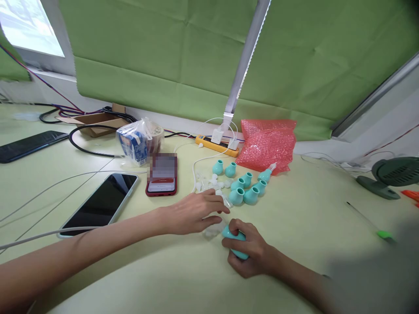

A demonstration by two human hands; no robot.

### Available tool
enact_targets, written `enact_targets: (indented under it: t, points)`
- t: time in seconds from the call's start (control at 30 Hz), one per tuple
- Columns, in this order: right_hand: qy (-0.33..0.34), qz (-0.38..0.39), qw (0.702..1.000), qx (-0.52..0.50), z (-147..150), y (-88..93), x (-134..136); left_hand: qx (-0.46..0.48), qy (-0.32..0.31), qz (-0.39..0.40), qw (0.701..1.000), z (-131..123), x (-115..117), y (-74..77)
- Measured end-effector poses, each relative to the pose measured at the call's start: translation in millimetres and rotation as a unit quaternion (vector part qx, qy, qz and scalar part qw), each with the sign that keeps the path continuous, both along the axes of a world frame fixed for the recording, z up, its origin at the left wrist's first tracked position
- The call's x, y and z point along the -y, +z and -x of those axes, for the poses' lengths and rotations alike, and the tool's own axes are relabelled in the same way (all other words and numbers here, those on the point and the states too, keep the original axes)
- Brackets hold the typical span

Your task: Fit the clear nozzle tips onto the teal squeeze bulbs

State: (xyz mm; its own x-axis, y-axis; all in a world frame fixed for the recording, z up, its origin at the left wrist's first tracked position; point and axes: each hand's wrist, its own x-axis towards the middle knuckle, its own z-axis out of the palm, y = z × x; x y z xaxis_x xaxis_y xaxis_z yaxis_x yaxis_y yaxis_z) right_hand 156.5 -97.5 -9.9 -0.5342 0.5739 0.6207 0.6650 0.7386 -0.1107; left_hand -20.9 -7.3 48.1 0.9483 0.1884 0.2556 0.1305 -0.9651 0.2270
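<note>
While the right hand (250,248) has its fingers wrapped around a smooth, turquoise, pear-shaped bulb (240,254), the left hand (196,213) reaches across just beyond it, palm down over small translucent white pieces (214,179). The right grip is closed firmly enough to hide much of the bulb, which lies tilted low over the pale yellow-green counter (310,209). The left grip is slightly parted, with nothing visible between thumb and forefinger; its curled fingers are partly hidden.

Squeezing too hard could dent the bulb, if it is as soft as it looks, or make it slip from the fingers. A careless sweep of the left wrist could scatter the loose pieces, being small and light. Several open-necked turquoise bulbs (236,197) stand close together nearby, so one knock could topple others. The thin white cable (194,174) beside the pieces could also drag them if snagged.
</note>
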Motion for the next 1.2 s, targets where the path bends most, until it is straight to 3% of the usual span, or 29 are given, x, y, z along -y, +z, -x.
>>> enact_targets:
  t: [0.23, 0.4, 0.5, 0.77, 1.03, 1.2]
  points:
    - [0.008, 0.008, 1.0, 0.021, 0.3, 0.2, -1.8, -0.043, -0.014, -0.109, 0.993, -0.7, 2.3, -2.5]
    - [0.02, 0.001, 1.0, 0.012, 0.9, -1.5, -1.9, -0.044, -0.069, -0.256, 0.963, -0.2, 9.2, -2.3]
    - [0.037, -0.016, 0.999, 0.009, 0.8, -1.9, -1.3, -0.038, -0.086, -0.283, 0.955, -0.9, 11.5, -3.3]
    - [0.058, -0.022, 0.998, 0.005, -0.4, -1.8, -0.2, -0.051, -0.1, -0.256, 0.96, -0.4, 14.4, -2.1]
    - [0.035, 0.064, 0.996, -0.058, 0.0, 0.9, 0.2, -0.043, -0.057, -0.174, 0.982, -3.4, 4.5, -9.5]
    - [0.03, 0.092, 0.991, -0.087, -0.1, 5.7, -2.0, -0.021, -0.008, -0.1, 0.995, 0.3, -2.5, -1.4]
